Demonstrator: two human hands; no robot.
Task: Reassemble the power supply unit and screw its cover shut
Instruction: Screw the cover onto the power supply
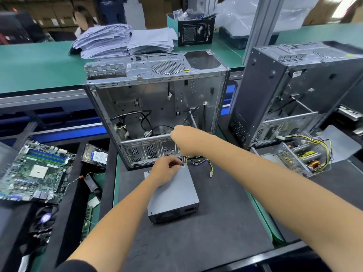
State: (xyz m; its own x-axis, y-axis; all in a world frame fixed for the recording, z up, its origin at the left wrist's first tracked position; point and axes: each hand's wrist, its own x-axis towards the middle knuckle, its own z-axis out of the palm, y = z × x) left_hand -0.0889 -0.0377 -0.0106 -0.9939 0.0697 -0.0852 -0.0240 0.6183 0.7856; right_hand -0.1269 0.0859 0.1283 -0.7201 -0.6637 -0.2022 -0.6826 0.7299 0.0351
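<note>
A grey power supply unit (173,195) lies on the dark mat (206,232) with its cover on, and its coloured cables (198,160) trail out at the far end. My left hand (166,169) rests on the cover's far corner and pinches a small screw (183,165) there. My right hand (186,140) is above it, fingers curled round a thin screwdriver (182,159) that points straight down at that screw. The screwdriver's handle is hidden inside my fist.
An empty open PC case (157,107) stands just behind the unit. A second case (294,91) and an uncovered power supply (306,156) are at right. A motherboard (35,171) and a hard drive (96,156) lie in trays at left. Paper stacks (121,40) sit beyond.
</note>
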